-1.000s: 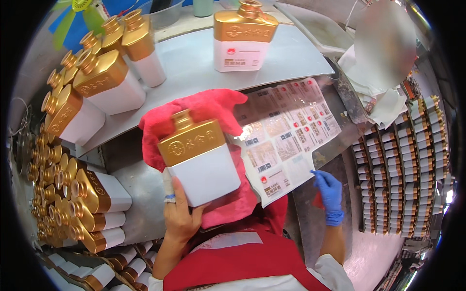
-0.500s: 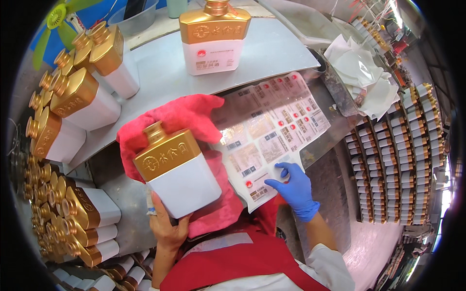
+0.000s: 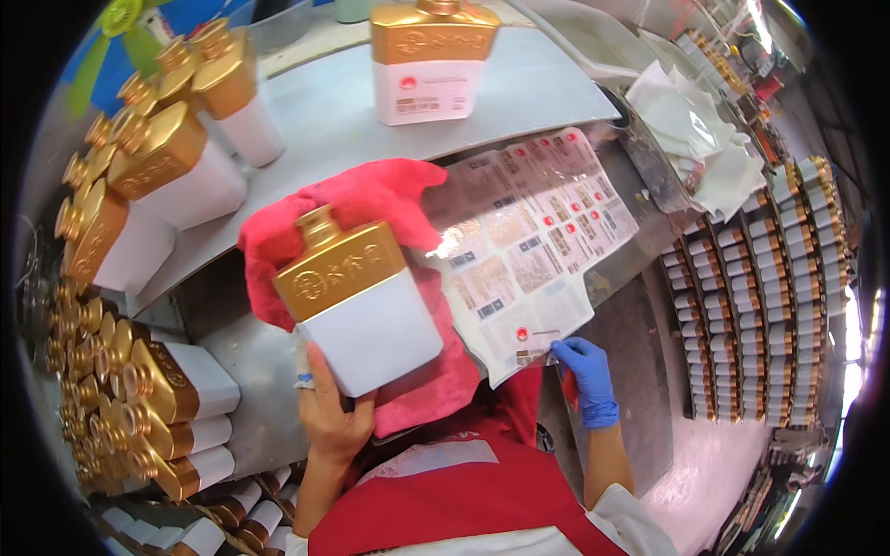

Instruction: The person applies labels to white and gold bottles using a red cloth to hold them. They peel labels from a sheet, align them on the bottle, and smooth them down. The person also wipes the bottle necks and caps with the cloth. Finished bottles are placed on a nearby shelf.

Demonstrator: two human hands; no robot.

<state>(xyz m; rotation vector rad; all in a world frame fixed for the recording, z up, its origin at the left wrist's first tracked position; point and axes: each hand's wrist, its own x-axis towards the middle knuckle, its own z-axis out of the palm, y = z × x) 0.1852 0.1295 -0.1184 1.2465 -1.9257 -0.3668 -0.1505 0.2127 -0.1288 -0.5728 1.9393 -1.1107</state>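
My bare left hand (image 3: pixel 336 417) is closed round the lower left edge of a white bottle with a gold shoulder and neck (image 3: pixel 371 320), fingers partly hidden beneath it. The bottle lies tilted on a pink-red cloth (image 3: pixel 357 190), its plain white face up. In a blue glove, my right hand (image 3: pixel 589 380) pinches at the near right edge of a wet-looking sheet of printed labels (image 3: pixel 528 246). Its fingertips meet beside a small label with a red round mark (image 3: pixel 533 345). Something red shows under the glove; I cannot make out what.
A labelled bottle (image 3: pixel 434 69) stands on the grey board (image 3: pixel 324 107). Several gold-and-white bottles (image 3: pixel 185 171) stand at the left, with more stacked below. White crumpled sheets (image 3: pixel 681 120) fill a tray at the back right. Racked bottles (image 3: pixel 751 315) line the right side.
My right hand has moved off the middle of the sheet to its near right edge, and its spread fingers have closed. The small label appears shifted right. My left hand still holds the bottle.
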